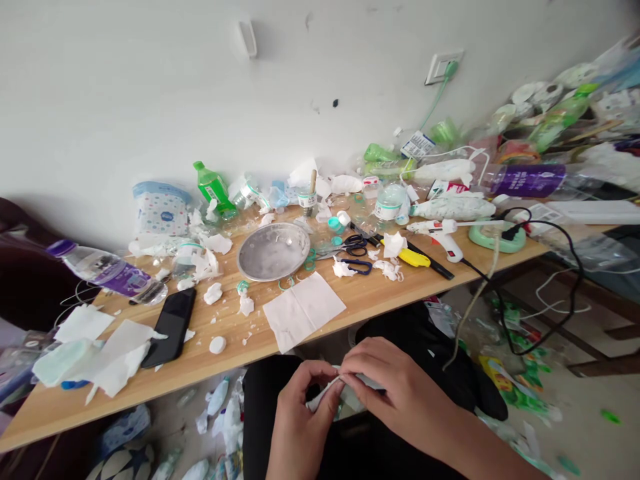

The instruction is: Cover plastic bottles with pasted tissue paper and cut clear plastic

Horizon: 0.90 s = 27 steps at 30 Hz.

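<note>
Both hands meet over my lap, just off the front edge of the wooden table. A thin white piece that looks like tissue runs between them. My left hand is closed, pinching it between thumb and index finger. From the other side, my right hand has its fingertips closed on the same piece. The lower part of it is mostly hidden by my fingers, and I cannot tell if something is under it. Closest on the tabletop lies a flat, creased white tissue.
A metal bowl, black scissors, a yellow utility knife and a white glue gun lie on the table. Left are a phone and a purple-capped bottle. Cables hang over the right edge; scraps litter the floor.
</note>
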Each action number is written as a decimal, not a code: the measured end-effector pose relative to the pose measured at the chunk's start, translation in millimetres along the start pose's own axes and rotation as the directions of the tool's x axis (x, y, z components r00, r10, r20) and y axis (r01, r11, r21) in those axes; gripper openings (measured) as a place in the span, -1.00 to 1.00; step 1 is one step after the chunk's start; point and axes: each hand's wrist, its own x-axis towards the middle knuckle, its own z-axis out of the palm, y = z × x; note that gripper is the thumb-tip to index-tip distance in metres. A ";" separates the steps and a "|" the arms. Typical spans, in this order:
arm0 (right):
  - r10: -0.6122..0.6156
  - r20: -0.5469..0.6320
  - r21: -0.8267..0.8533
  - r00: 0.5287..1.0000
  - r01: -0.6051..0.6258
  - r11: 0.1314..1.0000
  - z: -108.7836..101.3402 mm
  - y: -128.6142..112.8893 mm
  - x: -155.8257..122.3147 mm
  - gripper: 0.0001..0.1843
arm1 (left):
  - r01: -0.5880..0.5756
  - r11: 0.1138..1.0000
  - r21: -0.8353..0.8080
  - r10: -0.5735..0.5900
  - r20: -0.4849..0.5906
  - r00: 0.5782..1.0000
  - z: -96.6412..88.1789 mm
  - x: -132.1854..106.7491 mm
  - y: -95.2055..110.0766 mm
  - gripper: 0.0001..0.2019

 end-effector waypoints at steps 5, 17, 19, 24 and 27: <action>0.034 -0.012 0.044 0.999 -0.034 0.998 0.9 -1.8 -1.9 -0.87 | -0.145 0.985 0.098 0.156 -0.114 0.981 4.5 -2.2 -1.6 -0.90; 0.284 0.075 0.261 0.956 -0.293 0.920 -5.8 -8.9 3.2 -0.85 | -0.358 0.928 0.103 0.372 -0.184 0.910 20.4 -6.5 -6.8 -0.93; 0.345 0.099 0.296 0.933 -0.359 0.885 -5.8 -8.2 4.7 -0.86 | -0.359 0.928 0.096 0.371 -0.170 0.913 21.8 -5.9 -7.5 -0.92; 0.450 0.178 0.355 0.875 -0.483 0.800 -6.5 -4.4 6.3 -0.79 | -0.248 0.969 -0.012 0.242 -0.172 0.955 24.0 -4.0 -9.3 -0.96; 0.465 0.212 0.337 0.859 -0.511 0.791 -10.3 -3.9 5.0 -0.66 | -0.023 0.983 -0.183 -0.007 -0.158 0.987 23.3 -1.9 -11.5 -0.89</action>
